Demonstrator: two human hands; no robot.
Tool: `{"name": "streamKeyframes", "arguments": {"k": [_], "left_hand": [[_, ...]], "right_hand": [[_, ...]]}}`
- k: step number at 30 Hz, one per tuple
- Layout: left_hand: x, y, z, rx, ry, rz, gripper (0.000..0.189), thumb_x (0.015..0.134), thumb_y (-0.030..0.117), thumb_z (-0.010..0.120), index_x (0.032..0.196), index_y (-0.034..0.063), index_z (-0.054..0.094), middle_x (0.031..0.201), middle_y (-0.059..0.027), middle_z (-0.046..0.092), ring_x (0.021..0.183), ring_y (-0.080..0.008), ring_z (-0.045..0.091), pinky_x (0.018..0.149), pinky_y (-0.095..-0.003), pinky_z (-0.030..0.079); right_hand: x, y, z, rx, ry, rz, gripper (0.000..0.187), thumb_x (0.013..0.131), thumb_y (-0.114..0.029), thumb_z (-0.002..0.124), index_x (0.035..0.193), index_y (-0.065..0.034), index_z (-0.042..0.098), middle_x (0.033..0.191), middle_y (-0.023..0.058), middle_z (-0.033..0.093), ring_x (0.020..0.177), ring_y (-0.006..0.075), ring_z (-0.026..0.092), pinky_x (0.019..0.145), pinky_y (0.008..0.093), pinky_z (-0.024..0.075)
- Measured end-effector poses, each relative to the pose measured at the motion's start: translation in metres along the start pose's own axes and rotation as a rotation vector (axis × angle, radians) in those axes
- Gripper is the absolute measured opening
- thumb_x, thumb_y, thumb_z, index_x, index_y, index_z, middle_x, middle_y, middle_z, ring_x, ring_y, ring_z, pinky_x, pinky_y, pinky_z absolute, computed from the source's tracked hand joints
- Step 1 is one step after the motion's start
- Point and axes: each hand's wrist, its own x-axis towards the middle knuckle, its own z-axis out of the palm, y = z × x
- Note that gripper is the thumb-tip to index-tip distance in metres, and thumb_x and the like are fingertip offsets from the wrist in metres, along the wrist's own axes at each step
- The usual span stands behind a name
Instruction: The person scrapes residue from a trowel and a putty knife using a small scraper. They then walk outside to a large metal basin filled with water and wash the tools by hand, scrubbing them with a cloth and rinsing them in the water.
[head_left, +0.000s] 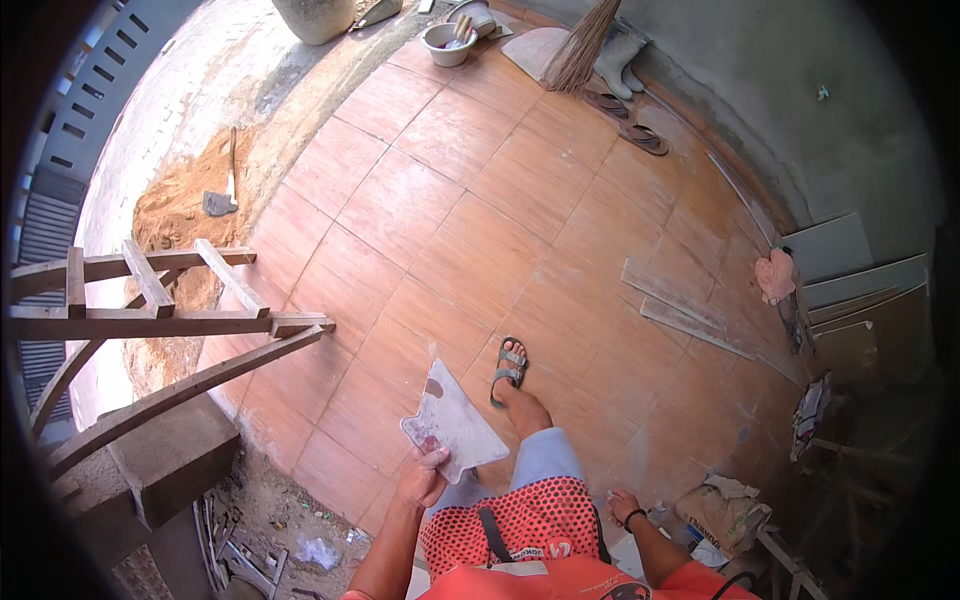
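My left hand (425, 476) grips a flat, pale board (454, 424) smeared with dried plaster, its thumb on top. The board has a pointed end, a notched side and a dark oval spot that may be a hole. Away from it, my right hand (621, 506) hangs low beside my hip with a dark bead bracelet at the wrist. Nothing shows in its loosely parted fingers. Below the board and ahead of me spreads a floor of orange-brown tiles (480, 247). One foot in a strapped sandal (509, 371) is planted on it; the other foot is mostly hidden.
A wooden trestle (172, 322) juts in from the left, near a hoe (221, 201) on a sand heap (176, 184). Two narrow strips (686, 307) lie rightward. Ahead are a bowl (448, 46), a broom (577, 56), boots (619, 67) and flip-flops (643, 139). Boards (847, 300) lean at the wall.
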Motion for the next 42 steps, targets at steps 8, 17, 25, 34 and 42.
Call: {"name": "streamKeyframes", "arguments": {"k": [8, 17, 25, 34, 42], "left_hand": [[0.099, 0.168, 0.155, -0.175, -0.064, 0.286, 0.045, 0.093, 0.004, 0.052, 0.135, 0.006, 0.039, 0.132, -0.0111, 0.052, 0.122, -0.028, 0.051, 0.106, -0.0466, 0.039], [0.221, 0.363, 0.243, -0.365, -0.172, 0.367, 0.052, 0.086, -0.004, 0.055, 0.135, 0.0054, 0.04, 0.133, -0.0117, 0.051, 0.124, -0.0293, 0.049, 0.108, -0.0492, 0.037], [0.325, 0.555, 0.327, -0.309, -0.207, 0.414, 0.04, 0.094, 0.003, 0.051, 0.133, 0.0072, 0.043, 0.128, -0.0097, 0.055, 0.118, -0.0255, 0.054, 0.105, -0.0447, 0.041], [0.457, 0.757, 0.391, -0.228, -0.053, 0.927, 0.033, 0.097, 0.009, 0.05, 0.13, 0.0058, 0.046, 0.124, -0.0057, 0.055, 0.114, -0.0196, 0.054, 0.101, -0.0369, 0.041], [0.529, 0.893, 0.44, -0.328, 0.104, 1.228, 0.027, 0.098, 0.014, 0.053, 0.121, 0.0019, 0.05, 0.117, -0.0055, 0.056, 0.105, -0.0152, 0.054, 0.092, -0.0321, 0.044]], "right_hand": [[-0.089, -0.426, -0.104, 0.128, 0.101, -0.572, 0.044, 0.091, -0.015, 0.056, 0.134, -0.0082, 0.051, 0.075, 0.0045, 0.058, 0.052, 0.0117, 0.052, 0.043, 0.0289, 0.0411], [-0.237, -0.764, -0.02, -0.198, -0.035, -1.43, 0.05, 0.085, -0.009, 0.06, 0.132, 0.0012, 0.05, 0.118, 0.0157, 0.062, 0.105, 0.0193, 0.061, 0.091, 0.0297, 0.0465], [-0.341, -0.938, 0.004, -0.173, -0.029, -1.403, 0.049, 0.083, -0.009, 0.061, 0.13, 0.0032, 0.051, 0.12, 0.0192, 0.062, 0.109, 0.0195, 0.061, 0.092, 0.0295, 0.0465], [-0.403, -1.162, 0.044, -0.323, -0.093, -1.714, 0.048, 0.083, -0.01, 0.062, 0.128, 0.0028, 0.053, 0.116, 0.0242, 0.062, 0.106, 0.0347, 0.062, 0.091, 0.0367, 0.0485], [-0.456, -1.331, 0.132, -0.532, -0.144, -1.899, 0.046, 0.084, -0.013, 0.06, 0.128, -0.0004, 0.054, 0.109, 0.0242, 0.064, 0.097, 0.0366, 0.064, 0.082, 0.0396, 0.0499]]}}
